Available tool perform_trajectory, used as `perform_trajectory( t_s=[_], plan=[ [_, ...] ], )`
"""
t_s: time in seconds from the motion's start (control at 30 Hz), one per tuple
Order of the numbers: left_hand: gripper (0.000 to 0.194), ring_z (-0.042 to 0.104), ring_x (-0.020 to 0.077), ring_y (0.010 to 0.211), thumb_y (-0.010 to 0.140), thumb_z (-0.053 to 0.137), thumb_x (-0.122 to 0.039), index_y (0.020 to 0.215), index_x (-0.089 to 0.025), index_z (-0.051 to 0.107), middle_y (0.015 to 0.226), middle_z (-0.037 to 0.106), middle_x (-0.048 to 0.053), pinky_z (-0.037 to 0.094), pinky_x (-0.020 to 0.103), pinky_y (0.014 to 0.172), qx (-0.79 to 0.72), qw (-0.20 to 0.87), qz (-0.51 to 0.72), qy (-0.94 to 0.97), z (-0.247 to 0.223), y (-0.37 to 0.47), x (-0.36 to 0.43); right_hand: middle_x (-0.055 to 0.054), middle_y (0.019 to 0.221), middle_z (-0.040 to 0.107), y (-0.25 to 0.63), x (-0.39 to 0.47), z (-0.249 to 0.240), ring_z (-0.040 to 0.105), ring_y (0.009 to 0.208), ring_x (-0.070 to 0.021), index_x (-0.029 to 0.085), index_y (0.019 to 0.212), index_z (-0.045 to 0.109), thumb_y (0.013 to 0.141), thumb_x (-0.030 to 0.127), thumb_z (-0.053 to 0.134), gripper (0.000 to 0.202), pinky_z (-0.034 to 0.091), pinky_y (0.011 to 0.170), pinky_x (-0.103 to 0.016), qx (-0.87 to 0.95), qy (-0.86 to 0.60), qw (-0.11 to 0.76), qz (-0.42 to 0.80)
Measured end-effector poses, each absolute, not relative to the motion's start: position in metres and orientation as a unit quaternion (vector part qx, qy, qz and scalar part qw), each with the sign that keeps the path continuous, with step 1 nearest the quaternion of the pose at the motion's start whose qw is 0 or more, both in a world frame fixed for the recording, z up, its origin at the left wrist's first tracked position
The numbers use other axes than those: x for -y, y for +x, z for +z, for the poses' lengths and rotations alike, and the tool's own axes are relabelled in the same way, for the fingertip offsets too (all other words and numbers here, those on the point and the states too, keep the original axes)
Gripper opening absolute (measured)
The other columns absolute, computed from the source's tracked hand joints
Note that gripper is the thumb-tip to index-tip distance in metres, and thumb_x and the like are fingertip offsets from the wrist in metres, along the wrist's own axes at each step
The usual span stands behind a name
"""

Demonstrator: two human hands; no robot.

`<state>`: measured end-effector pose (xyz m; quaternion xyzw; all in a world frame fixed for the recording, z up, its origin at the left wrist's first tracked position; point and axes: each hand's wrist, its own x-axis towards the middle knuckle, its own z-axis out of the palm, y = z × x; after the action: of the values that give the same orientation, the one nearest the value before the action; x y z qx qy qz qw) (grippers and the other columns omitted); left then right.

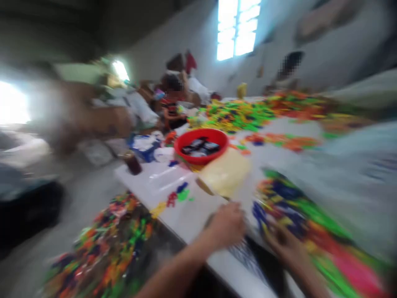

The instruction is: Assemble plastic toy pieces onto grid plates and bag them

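My left hand (228,224) is over the white table (198,219), its fingers curled in; whatever they may hold is hidden. To its right, my right hand (283,242) touches the near side of a heap of colored plastic pieces (287,196). Blur keeps its grip and anything between its fingers from being made out. Just beyond my left hand lies a pale yellow bag or sheet (228,171). A few loose pieces, red (171,199), blue and green (182,194), lie on the table to the left.
A red basin (201,147) with dark packets stands farther back. Behind it spreads a large colorful pile (242,115), with a person (173,103) seated nearby. A dark cup (133,162) is at the left corner. More pieces (105,248) lie below the table's left edge.
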<state>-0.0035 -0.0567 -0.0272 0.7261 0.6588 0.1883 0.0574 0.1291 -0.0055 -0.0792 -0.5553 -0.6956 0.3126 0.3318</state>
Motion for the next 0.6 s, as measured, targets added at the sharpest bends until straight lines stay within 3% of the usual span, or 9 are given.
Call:
perform_trajectory(
  t_s=[0.03, 0.1, 0.17, 0.23, 0.43, 0.6],
  plan=[
    [0.022, 0.061, 0.0192, 0.1, 0.076, 0.055, -0.018, 0.096, -0.017, 0.066, 0.106, 0.067, 0.009, 0.05, 0.031, 0.092, -0.667, 0.064, 0.198, 0.715, -0.029, -0.005, 0.052, -0.003, 0.063, 0.058, 0.147, 0.012, -0.08, 0.057, 0.059, -0.0204, 0.024, 0.085, 0.067, 0.071, 0.047, 0.059, 0.027, 0.045, 0.054, -0.031, 0.68, -0.579, 0.322, 0.313],
    [0.028, 0.06, 0.0234, 0.102, 0.082, 0.041, -0.011, 0.099, -0.011, 0.063, 0.104, 0.065, 0.015, 0.047, 0.04, 0.095, -0.67, 0.084, 0.222, 0.704, -0.036, -0.007, 0.037, -0.002, 0.059, 0.058, 0.165, 0.024, -0.082, 0.053, 0.055, -0.0175, 0.021, 0.072, 0.063, 0.066, 0.041, 0.065, 0.021, 0.043, 0.052, -0.029, 0.644, -0.565, 0.308, 0.415],
    [0.031, 0.057, 0.0281, 0.107, 0.086, 0.036, -0.014, 0.105, -0.008, 0.059, 0.108, 0.062, 0.019, 0.044, 0.048, 0.096, -0.676, 0.092, 0.238, 0.691, -0.043, -0.009, 0.024, -0.001, 0.056, 0.057, 0.164, 0.03, -0.087, 0.049, 0.051, -0.0142, 0.019, 0.062, 0.059, 0.062, 0.031, 0.067, 0.015, 0.042, 0.049, -0.027, 0.583, -0.537, 0.297, 0.532],
    [0.03, 0.056, 0.0291, 0.109, 0.088, 0.036, -0.018, 0.107, -0.01, 0.059, 0.109, 0.061, 0.018, 0.043, 0.049, 0.097, -0.673, 0.101, 0.238, 0.693, -0.044, -0.01, 0.018, 0.0, 0.051, 0.054, 0.156, 0.032, -0.091, 0.045, 0.045, -0.0117, 0.018, 0.059, 0.055, 0.067, 0.032, 0.064, 0.019, 0.039, 0.045, -0.025, 0.511, -0.541, 0.335, 0.578],
    [0.037, 0.047, 0.0294, 0.124, 0.092, 0.04, -0.034, 0.119, -0.014, 0.056, 0.136, 0.048, 0.016, 0.04, 0.046, 0.102, -0.662, 0.042, 0.225, 0.714, -0.033, -0.015, 0.024, -0.003, 0.055, 0.061, 0.153, 0.033, -0.092, 0.052, 0.045, -0.0127, 0.016, 0.064, 0.058, 0.069, 0.03, 0.065, 0.017, 0.044, 0.046, -0.025, 0.474, -0.52, 0.342, 0.623],
    [0.033, 0.059, 0.0208, 0.1, 0.092, 0.034, -0.023, 0.101, -0.015, 0.064, 0.105, 0.062, 0.009, 0.046, 0.036, 0.094, -0.639, 0.092, 0.194, 0.738, -0.04, -0.018, 0.021, -0.007, 0.065, 0.067, 0.15, 0.04, -0.094, 0.062, 0.059, -0.0178, 0.015, 0.068, 0.065, 0.072, 0.027, 0.062, 0.013, 0.048, 0.057, -0.028, 0.52, -0.524, 0.37, 0.564]
  ],
)
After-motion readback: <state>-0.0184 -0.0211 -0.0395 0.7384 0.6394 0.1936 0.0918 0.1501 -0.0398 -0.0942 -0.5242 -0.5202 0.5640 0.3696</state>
